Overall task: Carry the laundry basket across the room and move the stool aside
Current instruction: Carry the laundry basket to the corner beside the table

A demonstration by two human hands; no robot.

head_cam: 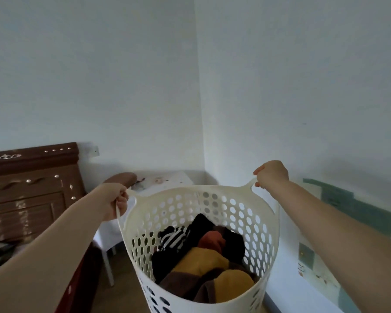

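Note:
A white perforated laundry basket [239,213] hangs in front of me, held by its two loop handles. My left hand [116,203] is closed around the left handle. My right hand [271,175] grips the right handle, a little higher. Inside the basket lie clothes [201,260]: black, striped, orange, mustard and brown pieces. A white plastic stool or small table [167,179] stands behind the basket in the room's corner, with a brown object on its top and one leg visible below my left arm.
A dark wooden headboard [32,181] with metal inlays stands at the left, beside a bed edge. White walls meet in a corner [200,109] straight ahead. A patterned sheet [325,256] lies along the right wall. Brown floor shows under the stool.

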